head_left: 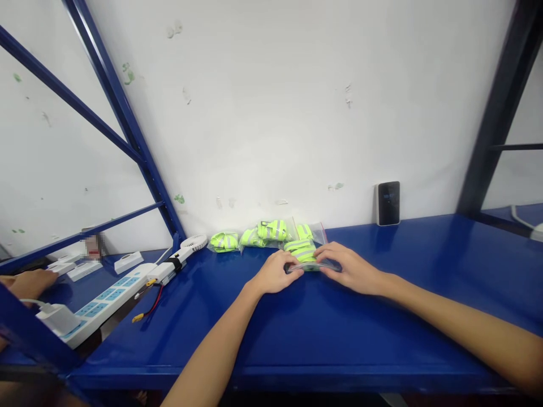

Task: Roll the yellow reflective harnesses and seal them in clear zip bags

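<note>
Both my hands grip the near edge of a clear plastic zip bag [302, 249] with a folded yellow-green reflective vest inside. My left hand [276, 272] pinches the bag's left corner between thumb and fingers. On the other side, my right hand [345, 267] pinches the right corner in the same way. Just behind lies another bagged reflective vest [304, 230] with a red-edged opening. To the left, against the wall, more bagged vests [271, 230] lie heaped, and a separate bagged vest [224, 242] sits at the row's left end.
The blue tabletop [271, 333] runs to a white wall. At left are a power strip [112, 297], a small white fan [194, 243] and a red-black cable [155, 302]. A black-screened device [388, 203] leans on the wall. Another person's hand [34, 282] shows beyond the blue frame.
</note>
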Demonstrator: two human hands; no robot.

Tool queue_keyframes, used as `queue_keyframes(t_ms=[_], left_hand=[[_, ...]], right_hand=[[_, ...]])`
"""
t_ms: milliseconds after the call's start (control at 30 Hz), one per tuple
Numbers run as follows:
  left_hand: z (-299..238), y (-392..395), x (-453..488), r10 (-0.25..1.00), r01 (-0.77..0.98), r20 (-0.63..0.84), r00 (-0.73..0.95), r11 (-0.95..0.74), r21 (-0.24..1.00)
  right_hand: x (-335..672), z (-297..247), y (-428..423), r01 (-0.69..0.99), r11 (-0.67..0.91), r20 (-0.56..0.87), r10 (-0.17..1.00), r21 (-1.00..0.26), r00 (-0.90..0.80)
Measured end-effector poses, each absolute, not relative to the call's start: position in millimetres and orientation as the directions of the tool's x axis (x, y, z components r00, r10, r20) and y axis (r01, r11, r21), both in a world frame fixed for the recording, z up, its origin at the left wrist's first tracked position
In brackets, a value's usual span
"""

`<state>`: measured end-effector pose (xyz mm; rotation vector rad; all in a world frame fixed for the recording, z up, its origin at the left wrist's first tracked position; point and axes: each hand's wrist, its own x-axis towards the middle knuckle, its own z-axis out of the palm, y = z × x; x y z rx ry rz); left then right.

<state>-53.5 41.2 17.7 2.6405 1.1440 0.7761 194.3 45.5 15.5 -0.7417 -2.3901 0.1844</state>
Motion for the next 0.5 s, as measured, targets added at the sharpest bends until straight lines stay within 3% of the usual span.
queue_keyframes(t_ms=[200, 500], left_hand=[[18, 40, -46, 0.755, 0.577, 0.545, 0.366, -0.643, 0.504], [13, 45, -48, 0.676, 0.445, 0.626, 0.389, -0.733, 0.514]], right_hand=[[191, 15, 48, 0.503, 0.755, 0.450, 0.656, -0.422, -0.606], [195, 12, 58, 0.525, 0.698, 0.425, 0.715, -0.487, -0.555]])
